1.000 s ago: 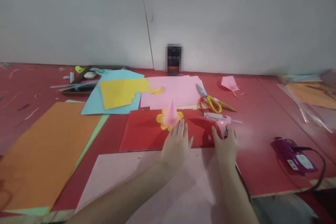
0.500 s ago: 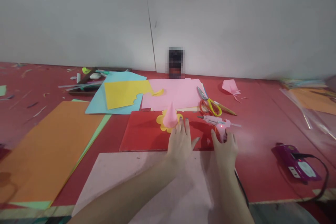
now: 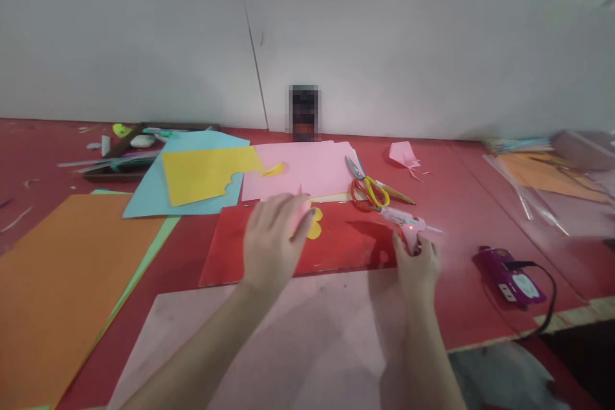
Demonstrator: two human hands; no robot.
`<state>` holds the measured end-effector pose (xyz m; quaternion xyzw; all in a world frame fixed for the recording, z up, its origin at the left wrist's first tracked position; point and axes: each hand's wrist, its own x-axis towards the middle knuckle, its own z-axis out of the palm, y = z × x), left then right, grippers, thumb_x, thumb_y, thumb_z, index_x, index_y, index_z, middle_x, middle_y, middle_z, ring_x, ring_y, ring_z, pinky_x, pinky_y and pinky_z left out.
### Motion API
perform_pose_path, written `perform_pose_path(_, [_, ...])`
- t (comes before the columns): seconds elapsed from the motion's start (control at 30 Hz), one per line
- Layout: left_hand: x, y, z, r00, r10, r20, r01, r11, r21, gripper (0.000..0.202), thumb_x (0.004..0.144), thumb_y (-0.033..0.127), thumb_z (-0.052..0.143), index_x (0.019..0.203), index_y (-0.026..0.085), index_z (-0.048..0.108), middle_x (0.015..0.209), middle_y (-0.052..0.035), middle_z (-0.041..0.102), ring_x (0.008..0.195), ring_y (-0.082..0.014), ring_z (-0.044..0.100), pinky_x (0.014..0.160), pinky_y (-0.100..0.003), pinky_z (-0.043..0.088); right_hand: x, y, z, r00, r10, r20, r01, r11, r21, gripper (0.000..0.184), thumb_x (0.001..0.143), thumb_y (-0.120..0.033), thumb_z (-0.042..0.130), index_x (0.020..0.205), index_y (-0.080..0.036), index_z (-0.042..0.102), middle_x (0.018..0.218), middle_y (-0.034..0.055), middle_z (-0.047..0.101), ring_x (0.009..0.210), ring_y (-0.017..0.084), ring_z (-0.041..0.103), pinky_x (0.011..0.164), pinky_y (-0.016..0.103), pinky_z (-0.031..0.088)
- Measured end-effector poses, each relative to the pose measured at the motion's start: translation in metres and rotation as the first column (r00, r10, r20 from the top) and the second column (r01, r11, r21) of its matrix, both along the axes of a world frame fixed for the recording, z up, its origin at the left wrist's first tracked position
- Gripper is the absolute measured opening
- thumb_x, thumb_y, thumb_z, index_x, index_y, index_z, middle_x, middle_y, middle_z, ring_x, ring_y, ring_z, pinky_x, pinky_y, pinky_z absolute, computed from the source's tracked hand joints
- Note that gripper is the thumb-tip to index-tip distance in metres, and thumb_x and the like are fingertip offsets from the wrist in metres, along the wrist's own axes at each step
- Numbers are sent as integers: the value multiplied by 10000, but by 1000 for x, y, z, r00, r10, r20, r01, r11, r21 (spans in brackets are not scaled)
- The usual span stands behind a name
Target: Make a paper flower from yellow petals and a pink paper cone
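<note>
My left hand (image 3: 273, 240) is closed round a pink paper cone (image 3: 300, 213), its thumb on the cone's right side. Scalloped petals of a yellow paper flower (image 3: 314, 229) show beside the thumb; the hand hides the rest of the flower. Beneath lies a red board (image 3: 355, 250). Over to the right, my right hand (image 3: 417, 266) grips the handle of a pale pink glue gun (image 3: 406, 223). The gun's nozzle points left and a small light glows on its body. Just beyond it lie scissors (image 3: 375, 192) with red and yellow handles.
Pink sheets (image 3: 307, 170), a cut yellow sheet (image 3: 202, 176) and blue paper (image 3: 144, 198) lie behind the board. Orange paper (image 3: 72, 269) covers the left side. A purple power socket (image 3: 512, 275) with a black cord is at right. A white partition (image 3: 144, 32) stands behind.
My left hand has gone from flat beside the cone to its left side, with fingers now round it. My right hand stays on the glue gun. The view has shifted right.
</note>
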<state>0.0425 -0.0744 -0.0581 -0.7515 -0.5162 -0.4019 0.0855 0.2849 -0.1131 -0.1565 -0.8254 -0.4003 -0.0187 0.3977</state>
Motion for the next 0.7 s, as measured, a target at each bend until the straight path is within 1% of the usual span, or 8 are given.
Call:
perform_pose_path(0.1, [-13, 20, 14, 993, 71, 91, -70, 997, -15, 226, 811, 304, 542, 1013, 220, 597, 918, -56, 592, 913, -186, 540, 828, -340, 434, 29, -4, -5, 995, -33, 92, 41, 995, -87, 501, 690, -523, 539, 953, -103, 612, 822, 109, 549, 759, 249, 495, 724, 375, 405])
perform_pose_path(0.23, [-10, 40, 14, 992, 21, 126, 2, 985, -175, 163, 772, 335, 589, 862, 212, 646, 872, -28, 623, 823, -173, 542, 740, -304, 448, 46, -7, -5, 979, -26, 204, 81, 960, -267, 562, 685, -569, 533, 982, -100, 621, 868, 150, 568, 814, 299, 503, 730, 424, 399])
perform_pose_path(0.3, [-5, 46, 10, 991, 2, 135, 27, 976, -217, 118, 778, 302, 582, 777, 205, 649, 813, -11, 649, 784, -166, 545, 737, -302, 439, 43, -7, 0, 973, -43, 225, 98, 965, -242, 587, 683, -599, 530, 980, -102, 624, 896, 164, 568, 840, 312, 504, 726, 439, 401])
perform_pose_path(0.37, [-3, 48, 7, 988, 8, 155, 29, 972, -232, 115, 780, 279, 580, 725, 201, 645, 766, 0, 662, 747, -159, 543, 714, -294, 436, 32, -6, 8, 970, -44, 238, 71, 992, -104, 527, 728, -560, 508, 972, -108, 623, 880, 149, 569, 851, 295, 506, 752, 435, 402])
perform_pose_path(0.43, [-3, 48, 10, 982, 33, 185, 11, 973, -231, 118, 774, 278, 587, 709, 197, 645, 743, 4, 665, 710, -148, 538, 674, -277, 436, 17, -4, 17, 965, 8, 261, -24, 998, 58, 395, 784, -458, 487, 938, -122, 627, 850, 120, 564, 831, 255, 511, 797, 413, 399])
perform_pose_path(0.5, [-6, 48, 17, 974, 57, 217, -8, 975, -221, 130, 771, 292, 590, 712, 194, 650, 734, 5, 664, 680, -138, 534, 649, -263, 438, -2, -2, 27, 960, 111, 256, -150, 979, 140, 276, 799, -368, 494, 885, -144, 630, 831, 94, 553, 770, 218, 513, 775, 379, 419])
perform_pose_path(0.63, [-13, 46, 31, 967, 5, 253, 57, 970, -238, 148, 774, 319, 580, 747, 201, 665, 773, 7, 670, 698, -131, 553, 671, -260, 446, -47, 0, 42, 907, 352, 231, -393, 905, 162, 178, 823, -250, 477, 907, -161, 606, 848, 73, 553, 781, 184, 518, 760, 326, 434])
perform_pose_path(0.7, [-16, 46, 31, 972, -66, 224, 131, 947, -292, 135, 769, 309, 585, 745, 207, 669, 772, 12, 675, 724, -136, 563, 695, -266, 445, -71, 0, 45, 842, 486, 235, -525, 838, 150, 173, 833, -216, 465, 918, -160, 605, 824, 65, 553, 768, 173, 515, 733, 300, 441])
